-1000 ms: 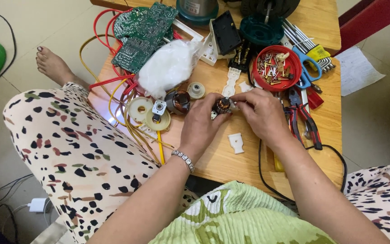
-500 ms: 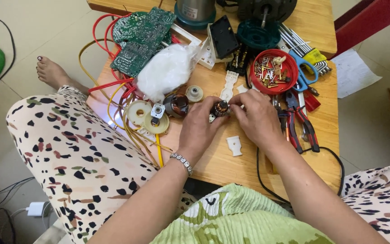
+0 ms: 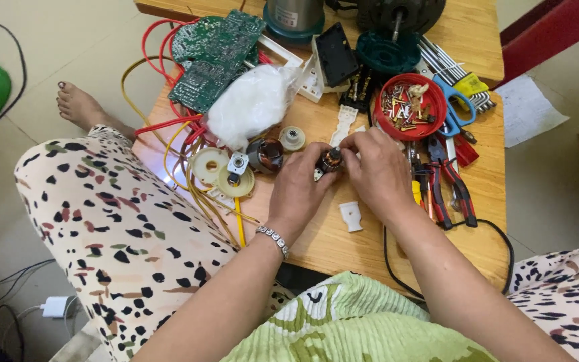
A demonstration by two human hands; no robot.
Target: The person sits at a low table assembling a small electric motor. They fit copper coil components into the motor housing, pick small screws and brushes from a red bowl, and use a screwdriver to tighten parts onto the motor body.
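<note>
Left hand: palm down on the table, thumb and fingertips pinching the rotor from its 9 o'clock side; a beaded bracelet sits on the wrist.
Right hand: curled over the rotor from 3 o'clock, fingertips pressed together on its top and far end; the palm hides the grip below.
Rotor: small copper-wound motor part, held between both hands just above the table, near the table's middle.
Second rotor: lies on the wood at 9 o'clock from the held one, just beside the left fingers, not touched.
Plastic discs: two cream round caps at 9 o'clock from the second rotor, overlapping, on top of yellow wires.
White bag: crumpled plastic at 11 o'clock from the hands, resting against the circuit board.
Circuit board: green, tilted, at the table's far left corner, red wires looping under it.
Red bowl: at 1 o'clock from the right hand, filled with screws and small metal bits.
Pliers: red-and-black handles at 3 o'clock, just beside the right wrist.
Scissors: blue handles, touching the bowl's right rim.
White clip: small plastic piece at 6 o'clock, between the forearms.
Table: low, wooden, in front of the person's knees.
</note>
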